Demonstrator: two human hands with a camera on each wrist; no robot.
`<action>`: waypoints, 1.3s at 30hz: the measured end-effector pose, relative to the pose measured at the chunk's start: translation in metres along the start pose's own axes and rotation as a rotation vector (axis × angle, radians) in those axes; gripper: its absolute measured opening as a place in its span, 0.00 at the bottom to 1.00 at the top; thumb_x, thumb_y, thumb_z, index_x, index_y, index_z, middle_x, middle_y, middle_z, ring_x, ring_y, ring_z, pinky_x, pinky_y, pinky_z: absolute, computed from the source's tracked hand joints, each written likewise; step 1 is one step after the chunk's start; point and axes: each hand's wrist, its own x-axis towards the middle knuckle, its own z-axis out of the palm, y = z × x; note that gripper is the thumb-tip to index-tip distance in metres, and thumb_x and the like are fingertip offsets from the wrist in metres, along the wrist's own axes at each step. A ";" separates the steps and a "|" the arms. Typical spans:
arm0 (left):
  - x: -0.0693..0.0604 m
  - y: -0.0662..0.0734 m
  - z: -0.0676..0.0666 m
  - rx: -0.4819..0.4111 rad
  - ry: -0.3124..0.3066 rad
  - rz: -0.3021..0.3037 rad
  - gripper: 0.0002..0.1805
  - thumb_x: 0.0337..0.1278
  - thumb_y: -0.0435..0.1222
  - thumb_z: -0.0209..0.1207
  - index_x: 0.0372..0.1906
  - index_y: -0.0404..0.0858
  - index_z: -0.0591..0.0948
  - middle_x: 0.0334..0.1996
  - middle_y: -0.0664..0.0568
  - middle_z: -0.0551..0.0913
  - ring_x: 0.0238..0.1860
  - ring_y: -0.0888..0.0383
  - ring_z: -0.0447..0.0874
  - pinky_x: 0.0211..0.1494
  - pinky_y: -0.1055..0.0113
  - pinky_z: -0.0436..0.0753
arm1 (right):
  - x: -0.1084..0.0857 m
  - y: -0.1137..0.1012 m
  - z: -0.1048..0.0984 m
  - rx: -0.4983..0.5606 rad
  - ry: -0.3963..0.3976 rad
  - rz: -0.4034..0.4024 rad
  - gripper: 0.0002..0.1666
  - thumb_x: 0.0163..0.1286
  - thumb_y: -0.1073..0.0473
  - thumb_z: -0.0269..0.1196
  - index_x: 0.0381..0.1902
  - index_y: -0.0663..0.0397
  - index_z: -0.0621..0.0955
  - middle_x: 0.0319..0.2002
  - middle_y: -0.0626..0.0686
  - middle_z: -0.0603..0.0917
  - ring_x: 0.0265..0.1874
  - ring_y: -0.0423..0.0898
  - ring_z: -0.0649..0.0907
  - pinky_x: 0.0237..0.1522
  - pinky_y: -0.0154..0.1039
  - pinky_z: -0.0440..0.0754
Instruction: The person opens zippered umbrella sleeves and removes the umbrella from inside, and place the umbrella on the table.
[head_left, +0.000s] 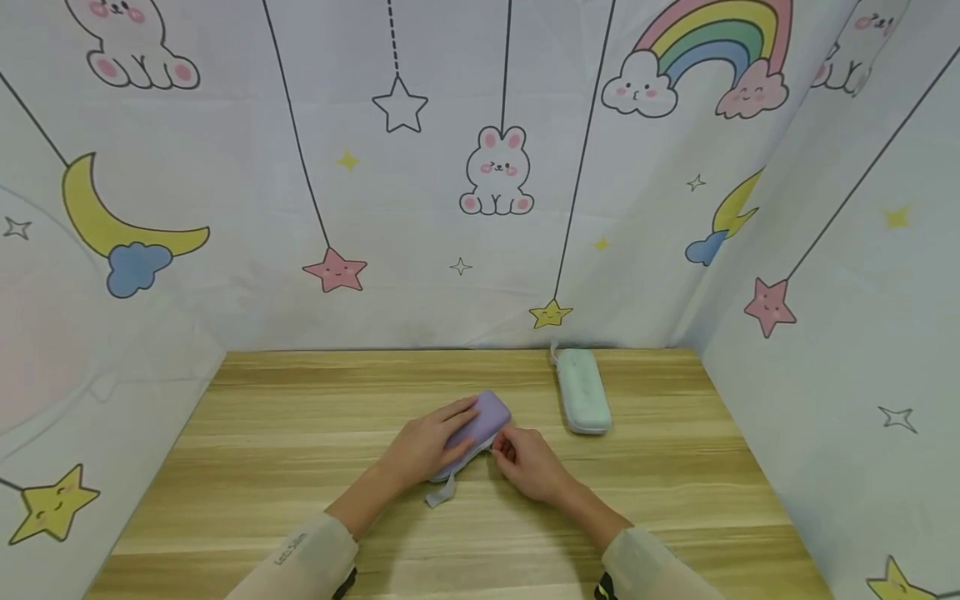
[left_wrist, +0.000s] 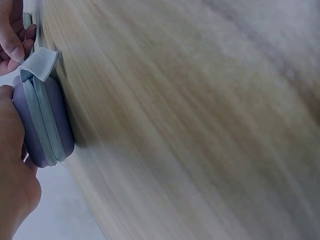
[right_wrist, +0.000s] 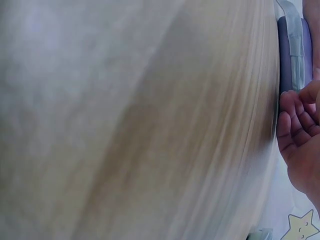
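Observation:
A purple zip case point(head_left: 491, 410) lies at a slant on the wooden table. Across its top spreads the left hand point(head_left: 420, 446), thumb on the near side, holding it. At the case's right end the right hand point(head_left: 528, 462) has its fingers curled in; the right wrist view shows its thumb and fingertips point(right_wrist: 295, 95) pinching at the zip edge, the zip pull itself hidden. A grey fabric loop point(left_wrist: 40, 64) sticks out from the end of the case nearer the person. Pale zip tape point(left_wrist: 44, 120) runs round the side, and whether it is parted cannot be told.
A mint-green case point(head_left: 583, 392) lies behind and to the right of the hands, near the table's back edge, its loop pointing away. White cloth point(head_left: 420, 308) printed with stars, rabbits and a rainbow hangs behind and beside the wooden table point(head_left: 300, 400).

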 end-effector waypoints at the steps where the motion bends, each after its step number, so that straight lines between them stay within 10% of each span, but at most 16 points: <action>1: 0.000 0.000 0.000 -0.001 0.000 -0.001 0.28 0.76 0.45 0.63 0.73 0.37 0.79 0.75 0.48 0.74 0.68 0.50 0.81 0.62 0.55 0.85 | 0.000 -0.001 0.001 0.001 -0.001 -0.001 0.09 0.71 0.70 0.66 0.35 0.51 0.81 0.28 0.42 0.81 0.26 0.32 0.79 0.29 0.31 0.81; 39: -0.001 -0.001 0.002 -0.013 0.009 -0.007 0.27 0.76 0.44 0.64 0.72 0.36 0.79 0.75 0.48 0.74 0.67 0.50 0.82 0.59 0.55 0.86 | 0.000 -0.012 0.012 0.028 -0.042 -0.052 0.09 0.71 0.70 0.66 0.34 0.51 0.80 0.27 0.42 0.81 0.25 0.31 0.78 0.28 0.29 0.80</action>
